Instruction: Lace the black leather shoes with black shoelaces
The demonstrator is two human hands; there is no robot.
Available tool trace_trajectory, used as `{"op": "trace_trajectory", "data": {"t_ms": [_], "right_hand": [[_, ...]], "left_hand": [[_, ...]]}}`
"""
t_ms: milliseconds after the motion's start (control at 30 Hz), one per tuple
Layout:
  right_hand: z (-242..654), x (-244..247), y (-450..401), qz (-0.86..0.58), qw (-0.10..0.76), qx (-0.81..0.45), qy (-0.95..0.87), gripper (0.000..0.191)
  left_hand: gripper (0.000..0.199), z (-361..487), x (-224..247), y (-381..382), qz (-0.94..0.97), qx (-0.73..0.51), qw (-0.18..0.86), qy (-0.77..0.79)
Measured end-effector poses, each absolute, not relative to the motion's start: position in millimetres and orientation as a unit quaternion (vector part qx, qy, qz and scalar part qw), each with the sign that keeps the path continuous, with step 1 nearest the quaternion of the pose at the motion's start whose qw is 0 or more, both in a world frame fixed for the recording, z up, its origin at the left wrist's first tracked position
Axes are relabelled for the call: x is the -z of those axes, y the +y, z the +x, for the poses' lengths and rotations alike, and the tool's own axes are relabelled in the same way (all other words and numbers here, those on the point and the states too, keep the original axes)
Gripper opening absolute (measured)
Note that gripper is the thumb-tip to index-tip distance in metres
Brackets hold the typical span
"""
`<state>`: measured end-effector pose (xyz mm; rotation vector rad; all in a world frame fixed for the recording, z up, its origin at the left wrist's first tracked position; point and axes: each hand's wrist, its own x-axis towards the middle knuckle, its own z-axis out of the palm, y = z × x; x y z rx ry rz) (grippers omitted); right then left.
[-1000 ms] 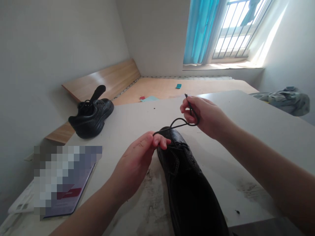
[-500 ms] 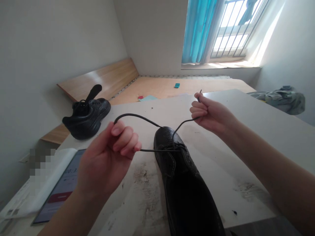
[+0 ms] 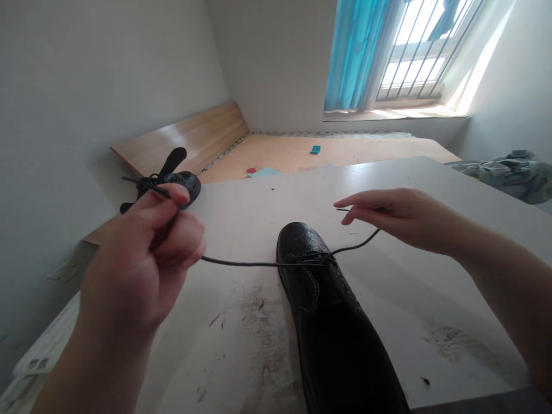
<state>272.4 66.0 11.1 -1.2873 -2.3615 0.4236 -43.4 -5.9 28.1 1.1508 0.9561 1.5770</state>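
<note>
White table (image 3: 379,299), scuffed, near a barred window (image 3: 414,63). Black shoe (image 3: 299,237) on it, toe away; leather looks firm, so brace it by the sides. Lace (image 3: 241,264) over its front: thin, limp, may slip; best held near the ends. Left hand (image 3: 133,259) closed on lace, left of shoe; right hand (image 3: 401,215) pinches it lightly, right of shoe. Spare shoe (image 3: 190,188) far left of it.

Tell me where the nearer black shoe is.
In the head view, the black lace-up shoe sits on the white tabletop, lower middle, its toe between left hand and right hand.
</note>
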Motion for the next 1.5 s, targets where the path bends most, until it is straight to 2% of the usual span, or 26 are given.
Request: {"op": "trace_trajectory", "data": {"t_ms": [133, 300, 400, 567, 833, 933, 1067, 1233, 1500], "right_hand": [[265.9, -10.6, 51.4, -0.385, 0.183, -0.369, -0.826, 0.029], [256.5, -8.7, 41.2, -0.348, 0.099, -0.392, -0.846, 0.019], [255.6, -7.3, 37.3, -0.33, 0.085, -0.41, -0.846, 0.015], [254.1, -4.5, 31.6, -0.331, 0.09, -0.417, -0.842, 0.017], [251.7, -3.4, 28.5, -0.346, 0.093, -0.435, -0.826, 0.02], [252.3, -5.9, 25.6, -0.348, 0.077, -0.433, -0.828, 0.02], [252.0, -5.7, 21.6, -0.365, 0.079, -0.369, -0.851, 0.015], [249.3, -6.2, 18.8, -0.344, 0.13, -0.376, -0.85, 0.009], [250.6, -8.8, 19.8, -0.317, 0.109, -0.417, -0.844, 0.023]], "left_hand": [[0.023, -37.9, -15.7, -15.6, 0.647, -0.455, 0.416, 0.448], [0.038, -20.4, -4.7, -22.3, 0.783, -0.222, 0.343, 0.469], [0.037, -15.8, -4.0, -20.0, 0.812, -0.14, 0.348, 0.448], [0.023, -13.4, -11.3, -17.7, 0.805, -0.134, 0.33, 0.474], [0.035, -12.3, -4.0, -19.5, 0.822, -0.087, 0.31, 0.469], [0.034, -12.8, 0.7, -18.8, 0.828, -0.082, 0.328, 0.448], [0.029, -11.8, 2.1, -19.8, 0.836, -0.081, 0.341, 0.422], [0.028, -10.6, 3.4, -21.6, 0.837, -0.083, 0.327, 0.431], [0.024, -6.3, 0.0, -19.1, 0.842, -0.103, 0.273, 0.453]]}}
